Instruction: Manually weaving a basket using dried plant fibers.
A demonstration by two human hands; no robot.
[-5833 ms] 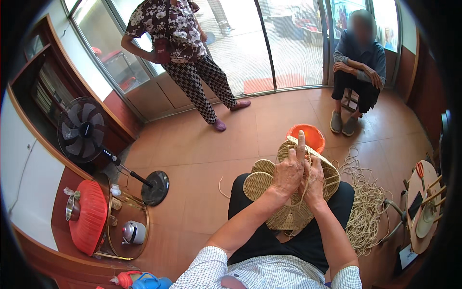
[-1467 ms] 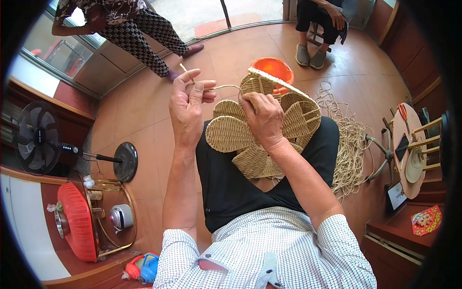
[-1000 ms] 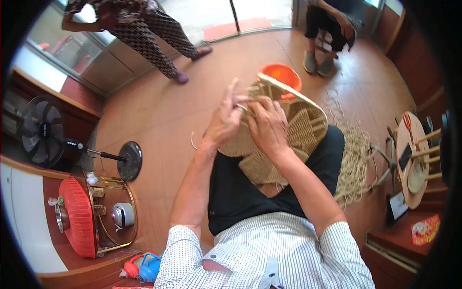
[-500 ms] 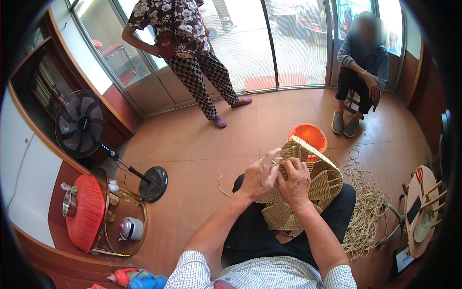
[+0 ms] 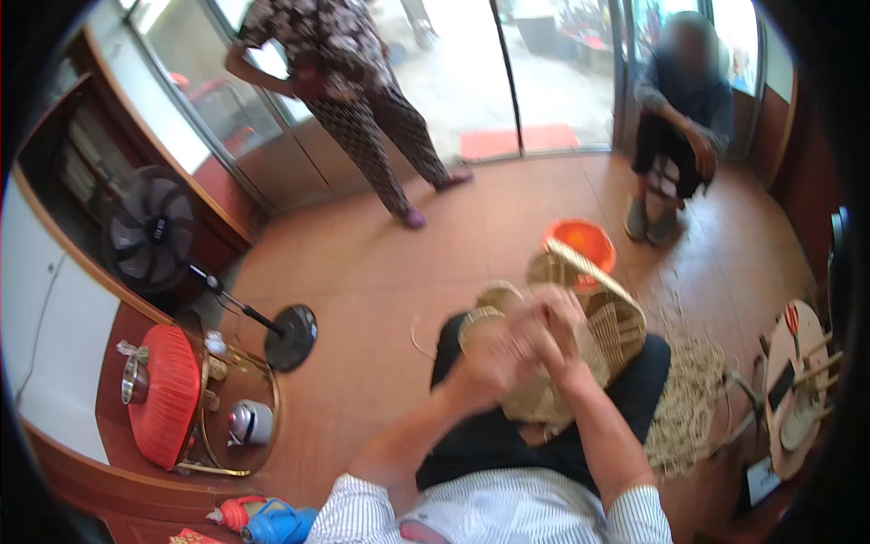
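A woven straw-cord piece (image 5: 616, 331), tan with petal-like sections and a raised braided rim, rests on my lap. My left hand (image 5: 497, 358) and my right hand (image 5: 560, 319) come together over its middle, both smeared by motion. The fingers look bent, but the blur hides what they hold. The hands cover part of the weave. To the right of my knee, a large tangled heap of straw cord (image 5: 693, 399) lies on the floor.
Beyond my lap sits an orange basin (image 5: 584, 238). A black standing fan (image 5: 290, 337) and a round shelf stand (image 5: 276, 399) are at left. Scissors (image 5: 793, 319) lie on a round wooden stool top (image 5: 807, 390) at right. Two people are near the glass doors.
My hands have drawn closer together and blurred; the left has moved lower. More of the woven piece shows beyond them. The whole view has shifted slightly.
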